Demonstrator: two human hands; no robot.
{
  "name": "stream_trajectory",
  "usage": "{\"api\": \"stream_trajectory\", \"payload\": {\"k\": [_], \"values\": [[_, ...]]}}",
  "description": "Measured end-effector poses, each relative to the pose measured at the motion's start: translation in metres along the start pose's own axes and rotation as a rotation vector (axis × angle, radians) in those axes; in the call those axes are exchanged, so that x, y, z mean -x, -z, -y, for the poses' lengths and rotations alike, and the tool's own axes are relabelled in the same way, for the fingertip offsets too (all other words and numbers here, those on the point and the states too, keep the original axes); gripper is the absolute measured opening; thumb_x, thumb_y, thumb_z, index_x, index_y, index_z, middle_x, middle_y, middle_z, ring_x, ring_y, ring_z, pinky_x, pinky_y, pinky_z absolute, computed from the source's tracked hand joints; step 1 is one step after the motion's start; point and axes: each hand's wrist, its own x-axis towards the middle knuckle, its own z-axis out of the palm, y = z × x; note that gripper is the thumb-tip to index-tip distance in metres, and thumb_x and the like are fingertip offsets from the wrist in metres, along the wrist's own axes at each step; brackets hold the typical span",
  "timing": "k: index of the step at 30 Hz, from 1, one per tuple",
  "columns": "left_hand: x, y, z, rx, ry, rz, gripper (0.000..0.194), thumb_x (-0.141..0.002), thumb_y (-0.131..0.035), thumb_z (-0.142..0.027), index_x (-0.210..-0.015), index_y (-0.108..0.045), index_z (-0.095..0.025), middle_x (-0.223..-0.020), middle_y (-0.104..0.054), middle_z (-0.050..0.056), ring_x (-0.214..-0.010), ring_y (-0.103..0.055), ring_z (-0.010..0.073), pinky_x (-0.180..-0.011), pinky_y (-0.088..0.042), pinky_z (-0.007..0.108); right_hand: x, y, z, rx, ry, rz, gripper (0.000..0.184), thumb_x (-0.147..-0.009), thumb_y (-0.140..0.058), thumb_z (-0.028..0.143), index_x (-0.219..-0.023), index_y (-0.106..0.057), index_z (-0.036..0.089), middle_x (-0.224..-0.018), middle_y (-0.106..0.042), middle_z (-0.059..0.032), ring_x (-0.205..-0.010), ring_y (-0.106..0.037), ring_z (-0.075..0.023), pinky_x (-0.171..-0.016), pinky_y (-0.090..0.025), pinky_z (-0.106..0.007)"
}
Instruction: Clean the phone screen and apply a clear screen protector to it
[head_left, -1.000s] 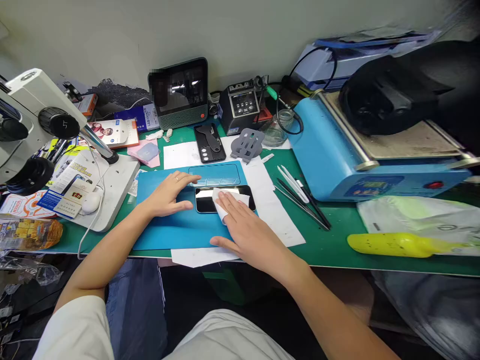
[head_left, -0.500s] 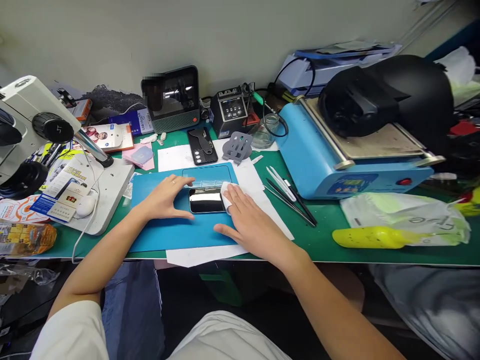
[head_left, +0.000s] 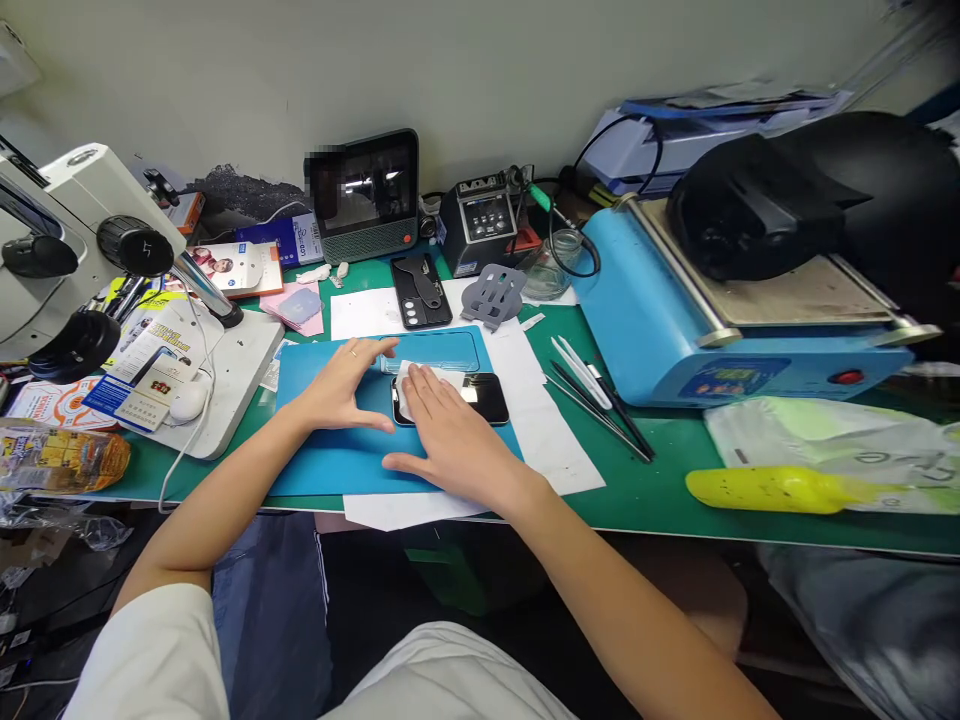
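Observation:
A phone [head_left: 491,398] with a dark, glossy screen lies face up on the blue mat [head_left: 330,465]. My right hand [head_left: 454,430] holds a white wipe [head_left: 405,388] under its straight fingers, pressed on the left part of the screen. The wipe hides that part of the phone. At the phone's left end, my left hand [head_left: 345,385] is open over the mat, thumb and fingers apart; whether it touches the phone's edge I cannot tell.
Behind the mat are a black phone case [head_left: 421,290], a grey slotted holder [head_left: 495,295] and a soldering station [head_left: 478,225]. Tweezers and pens [head_left: 600,395] lie right, before a blue heating machine [head_left: 645,320]. A microscope [head_left: 112,240] stands left; a yellow bottle [head_left: 765,490] lies front right.
My right hand slid the wipe rightward to the phone's right end, then back to its left part. My left hand stays at the phone's left end. The camera view swung slightly.

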Motion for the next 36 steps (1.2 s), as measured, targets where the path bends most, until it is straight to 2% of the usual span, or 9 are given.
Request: {"api": "stream_trajectory", "payload": {"k": [7, 12, 17, 25, 31, 36], "values": [[0.002, -0.001, -0.001, 0.02, 0.006, 0.055, 0.111, -0.074, -0.069, -0.089, -0.16, -0.038, -0.026, -0.143, -0.059, 0.017, -0.122, -0.054, 0.0365, -0.106, -0.045, 0.054, 0.001, -0.016, 0.02, -0.015, 0.076, -0.033, 0.121, -0.09, -0.043, 0.087, -0.168, -0.015, -0.001, -0.175, -0.012, -0.0266, -0.164, -0.006, -0.0385, -0.133, -0.019, -0.057], [0.003, 0.001, 0.002, 0.016, 0.0, 0.064, 0.11, -0.075, -0.07, -0.088, -0.161, -0.038, -0.027, -0.141, -0.059, 0.016, -0.119, -0.056, 0.035, -0.104, -0.046, 0.051, 0.015, -0.021, 0.023, 0.031, 0.112, -0.042, 0.114, -0.094, -0.039, 0.083, -0.166, -0.02, -0.003, -0.174, -0.013, -0.0275, -0.164, -0.011, -0.0384, -0.132, -0.024, -0.055], [0.002, 0.005, -0.003, 0.011, 0.014, 0.074, 0.115, -0.072, -0.068, -0.092, -0.162, -0.038, -0.027, -0.141, -0.059, 0.016, -0.119, -0.057, 0.035, -0.105, -0.045, 0.051, 0.039, -0.017, 0.007, 0.041, 0.115, -0.075, 0.111, -0.095, -0.041, 0.082, -0.169, -0.015, 0.003, -0.174, -0.015, -0.0261, -0.163, -0.014, -0.0371, -0.13, -0.028, -0.057], [-0.001, 0.006, -0.009, 0.01, 0.086, 0.12, 0.119, -0.068, -0.065, -0.096, -0.161, -0.039, -0.026, -0.143, -0.059, 0.017, -0.122, -0.056, 0.0375, -0.109, -0.043, 0.054, 0.08, -0.003, -0.037, 0.104, 0.008, -0.1, 0.105, -0.1, -0.044, 0.072, -0.171, 0.002, 0.01, -0.176, -0.012, -0.0234, -0.163, -0.016, -0.0373, -0.129, -0.031, -0.06], [-0.003, 0.004, -0.011, -0.011, 0.084, 0.135, 0.118, -0.069, -0.067, -0.094, -0.161, -0.039, -0.025, -0.148, -0.057, 0.017, -0.128, -0.054, 0.0397, -0.113, -0.041, 0.056, 0.067, 0.011, -0.054, 0.077, -0.069, -0.046, 0.104, -0.1, -0.041, 0.074, -0.171, -0.001, 0.009, -0.177, -0.011, -0.0207, -0.164, -0.012, -0.0369, -0.13, -0.027, -0.059], [-0.003, 0.002, -0.01, -0.017, 0.061, 0.126, 0.116, -0.072, -0.068, -0.092, -0.161, -0.039, -0.024, -0.149, -0.056, 0.018, -0.128, -0.054, 0.0402, -0.112, -0.041, 0.058, 0.044, 0.015, -0.046, 0.055, -0.103, 0.009, 0.115, -0.094, -0.038, 0.084, -0.17, -0.006, 0.004, -0.176, -0.007, -0.0231, -0.164, -0.008, -0.0376, -0.131, -0.024, -0.059]]}}
